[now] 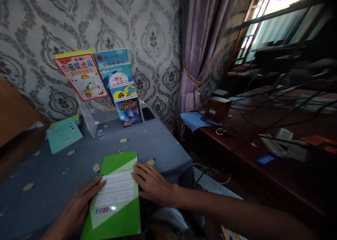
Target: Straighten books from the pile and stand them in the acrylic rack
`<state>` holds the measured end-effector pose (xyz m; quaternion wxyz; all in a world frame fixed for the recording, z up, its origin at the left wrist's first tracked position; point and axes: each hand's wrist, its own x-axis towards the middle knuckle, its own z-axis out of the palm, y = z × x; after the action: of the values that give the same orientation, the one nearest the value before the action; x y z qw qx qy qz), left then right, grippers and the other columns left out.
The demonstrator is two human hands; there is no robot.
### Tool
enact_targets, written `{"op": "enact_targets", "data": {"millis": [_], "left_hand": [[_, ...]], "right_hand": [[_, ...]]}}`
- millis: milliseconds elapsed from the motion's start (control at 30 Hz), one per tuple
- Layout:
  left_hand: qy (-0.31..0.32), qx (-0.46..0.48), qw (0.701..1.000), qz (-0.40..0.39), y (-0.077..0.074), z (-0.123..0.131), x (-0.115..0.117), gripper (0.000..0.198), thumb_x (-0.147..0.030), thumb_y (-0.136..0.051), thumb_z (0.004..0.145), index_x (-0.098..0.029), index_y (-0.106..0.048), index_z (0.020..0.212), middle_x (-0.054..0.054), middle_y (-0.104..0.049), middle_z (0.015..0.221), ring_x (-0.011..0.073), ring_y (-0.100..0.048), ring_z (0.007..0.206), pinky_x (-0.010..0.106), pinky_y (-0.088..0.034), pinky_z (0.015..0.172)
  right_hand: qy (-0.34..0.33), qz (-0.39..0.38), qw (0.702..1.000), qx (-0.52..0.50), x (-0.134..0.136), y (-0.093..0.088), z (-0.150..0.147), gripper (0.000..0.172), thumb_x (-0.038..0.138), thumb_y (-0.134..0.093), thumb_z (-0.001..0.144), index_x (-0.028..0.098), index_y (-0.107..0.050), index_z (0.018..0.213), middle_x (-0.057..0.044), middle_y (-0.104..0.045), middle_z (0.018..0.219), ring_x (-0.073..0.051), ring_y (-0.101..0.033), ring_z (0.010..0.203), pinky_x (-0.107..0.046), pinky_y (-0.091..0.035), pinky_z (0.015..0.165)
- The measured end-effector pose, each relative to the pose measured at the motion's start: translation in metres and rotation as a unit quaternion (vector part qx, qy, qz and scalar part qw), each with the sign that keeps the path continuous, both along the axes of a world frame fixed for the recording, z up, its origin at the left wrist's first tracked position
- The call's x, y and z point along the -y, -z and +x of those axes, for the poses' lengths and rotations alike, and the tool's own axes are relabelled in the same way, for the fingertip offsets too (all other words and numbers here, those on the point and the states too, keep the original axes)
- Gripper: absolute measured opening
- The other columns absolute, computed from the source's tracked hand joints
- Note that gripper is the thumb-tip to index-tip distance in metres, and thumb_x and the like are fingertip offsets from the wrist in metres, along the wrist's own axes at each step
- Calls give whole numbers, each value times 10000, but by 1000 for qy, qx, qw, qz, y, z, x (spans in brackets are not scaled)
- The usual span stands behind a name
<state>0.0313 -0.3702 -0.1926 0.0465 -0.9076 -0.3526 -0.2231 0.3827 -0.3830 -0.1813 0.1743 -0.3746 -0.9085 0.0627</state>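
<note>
A green booklet [116,212] with a white text panel lies flat at the near edge of the blue-grey tablecloth [52,169]. My left hand [81,203] rests on the booklet's left edge, fingers stretched out flat. On the right edge lies my right hand [152,185], also flat with fingers extended onto the cover. Neither hand grips anything.
A clear stand [105,122] at the table's back holds several colourful children's books [116,85]. A teal booklet [63,134] lies at the left. A phone [147,113] sits behind the stand. To the right is a dark wooden desk [237,145] with cables and a small box [217,108].
</note>
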Motion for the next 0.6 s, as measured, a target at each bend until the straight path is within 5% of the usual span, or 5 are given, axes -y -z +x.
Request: {"op": "enact_targets", "data": {"millis": [167,300,433,600], "left_hand": [[7,27,998,-51,-14,-2,2,549,-187,-422,970,-417,-486,1464,-2,-588,1452,183,-625,1263,290,-538,1009],[17,113,978,-173,-40,4,-8,438,-439,-430,999,-349,-592,1396,52,-587,1455,258,-576,1324,397,-535,1031],[-64,278,912,-294,-59,25,-27,541,-677,-523,891,-302,-721,1227,78,-659,1365,327,-587,1299,475,-475,1096],[-206,431,820,-315,-52,59,-60,712,-831,-462,810,-211,-736,1029,99,-733,1118,321,-644,1149,444,-477,1063]], "right_hand": [[-21,-8,1000,-17,-11,-10,0,395,265,-653,929,95,-627,1284,-192,-642,1349,-291,-530,1343,-423,-451,1131],[-22,-57,992,-114,-29,-27,2,205,215,-636,938,168,-706,1125,-106,-734,1175,-240,-661,1140,-359,-526,1005],[5,-118,963,-242,-49,-51,1,213,268,-527,990,194,-727,987,-61,-753,973,-202,-696,899,-290,-534,828],[40,-134,939,-314,-77,-75,-3,429,483,-411,1019,192,-643,804,-2,-631,718,-165,-580,654,-260,-450,620]]}}
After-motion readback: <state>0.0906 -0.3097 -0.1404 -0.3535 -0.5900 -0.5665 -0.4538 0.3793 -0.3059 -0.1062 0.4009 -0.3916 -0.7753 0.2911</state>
